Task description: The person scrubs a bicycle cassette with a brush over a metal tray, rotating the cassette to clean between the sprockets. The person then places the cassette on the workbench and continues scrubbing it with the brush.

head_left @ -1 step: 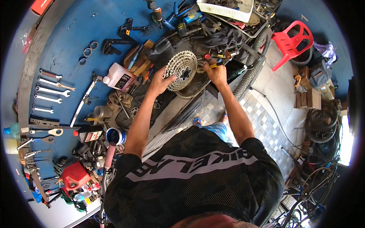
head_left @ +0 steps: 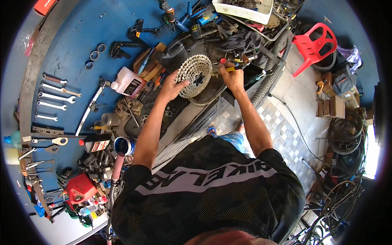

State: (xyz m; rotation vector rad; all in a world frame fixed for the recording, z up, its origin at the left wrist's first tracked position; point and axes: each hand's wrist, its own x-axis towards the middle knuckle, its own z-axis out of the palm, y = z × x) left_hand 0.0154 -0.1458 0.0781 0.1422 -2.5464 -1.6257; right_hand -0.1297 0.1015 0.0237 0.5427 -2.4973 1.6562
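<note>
A silver bicycle cassette (head_left: pixel 188 75) with a black centre stands tilted on edge over the workbench. My left hand (head_left: pixel 172 87) grips its left rim, thumb pressed on the front face and fingers hidden behind. To the right of the cassette, my right hand (head_left: pixel 232 79) is closed round a slim tool with a yellow and black handle (head_left: pixel 233 68); its working end cannot be made out. Below the cassette lies a dark, dirty oval pan (head_left: pixel 204 101). A red round cap or knob (head_left: pixel 223 61) shows just beyond my right hand.
A pinkish-white jug (head_left: pixel 130 83) stands left of my left forearm. Wrenches (head_left: pixel 57 98) hang on the blue wall panel (head_left: pixel 77 49). A cream basket (head_left: pixel 245 12) sits at the far end. Right of the bench are a bicycle tyre (head_left: pixel 261 90) and a red plastic chair (head_left: pixel 314 47).
</note>
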